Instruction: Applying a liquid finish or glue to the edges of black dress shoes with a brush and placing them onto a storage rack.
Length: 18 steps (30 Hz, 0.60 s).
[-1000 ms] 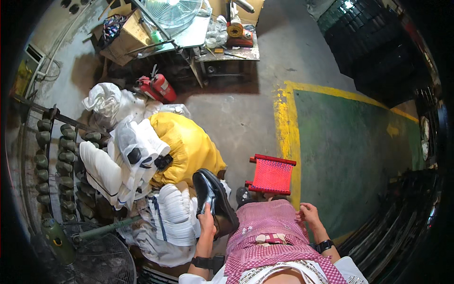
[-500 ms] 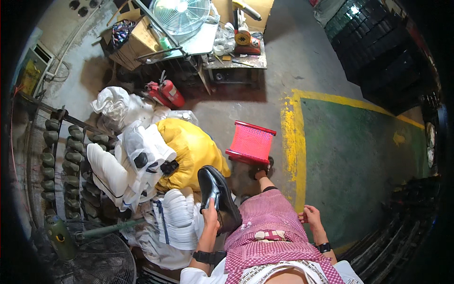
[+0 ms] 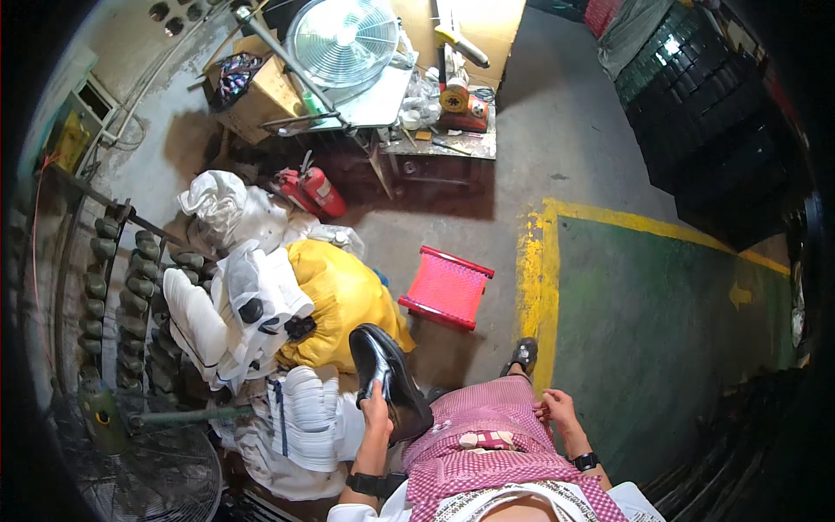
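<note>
A yellow line (image 3: 548, 278) bounded the green area (image 3: 652, 304) of the concrete floor (image 3: 565, 130), with a pink woven stool (image 3: 448, 289) left of it. The left hand (image 3: 376, 416) had its grip around a glossy black shoe (image 3: 393, 378) by the yellow sack's (image 3: 339, 291) near edge. The right hand's (image 3: 558, 409) grip curled loosely beside the checked apron (image 3: 483, 413); whether it pinched cloth, I could not tell.

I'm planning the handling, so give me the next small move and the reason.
Bringing the right hand over to steady the glossy black shoe seems sensible: the left hand alone grips it, while the right, loosely curled by the pink checked apron, shows no object in it.
</note>
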Available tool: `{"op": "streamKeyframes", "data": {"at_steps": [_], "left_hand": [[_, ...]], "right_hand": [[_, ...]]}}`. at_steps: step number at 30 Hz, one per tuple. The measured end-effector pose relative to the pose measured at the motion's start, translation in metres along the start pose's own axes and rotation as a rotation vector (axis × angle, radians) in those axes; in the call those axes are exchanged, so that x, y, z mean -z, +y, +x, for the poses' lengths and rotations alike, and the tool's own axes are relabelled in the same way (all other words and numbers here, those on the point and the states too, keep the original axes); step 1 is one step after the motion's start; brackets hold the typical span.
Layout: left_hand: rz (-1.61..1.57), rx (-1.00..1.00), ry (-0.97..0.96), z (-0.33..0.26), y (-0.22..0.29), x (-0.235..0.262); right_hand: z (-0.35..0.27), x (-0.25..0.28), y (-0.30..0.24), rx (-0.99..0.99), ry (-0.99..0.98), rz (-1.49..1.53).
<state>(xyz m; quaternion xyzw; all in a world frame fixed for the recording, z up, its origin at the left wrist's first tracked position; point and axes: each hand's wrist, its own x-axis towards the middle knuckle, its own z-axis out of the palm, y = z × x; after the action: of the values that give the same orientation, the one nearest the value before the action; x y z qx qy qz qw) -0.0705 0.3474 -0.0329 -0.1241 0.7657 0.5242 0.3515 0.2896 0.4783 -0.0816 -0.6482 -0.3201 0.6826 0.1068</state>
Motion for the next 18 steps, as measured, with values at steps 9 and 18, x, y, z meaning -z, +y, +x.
{"op": "streamKeyframes", "data": {"at_steps": [9,18], "left_hand": [[0.008,0.019,0.061,-0.032,-0.002,-0.167],[0.224,-0.064,-0.007,-0.07,0.012,-0.256]], "right_hand": [[0.063,0.135,-0.06,-0.019,0.06,0.097],[0.129,0.212,-0.142,-0.096,0.133,-0.08]]}}
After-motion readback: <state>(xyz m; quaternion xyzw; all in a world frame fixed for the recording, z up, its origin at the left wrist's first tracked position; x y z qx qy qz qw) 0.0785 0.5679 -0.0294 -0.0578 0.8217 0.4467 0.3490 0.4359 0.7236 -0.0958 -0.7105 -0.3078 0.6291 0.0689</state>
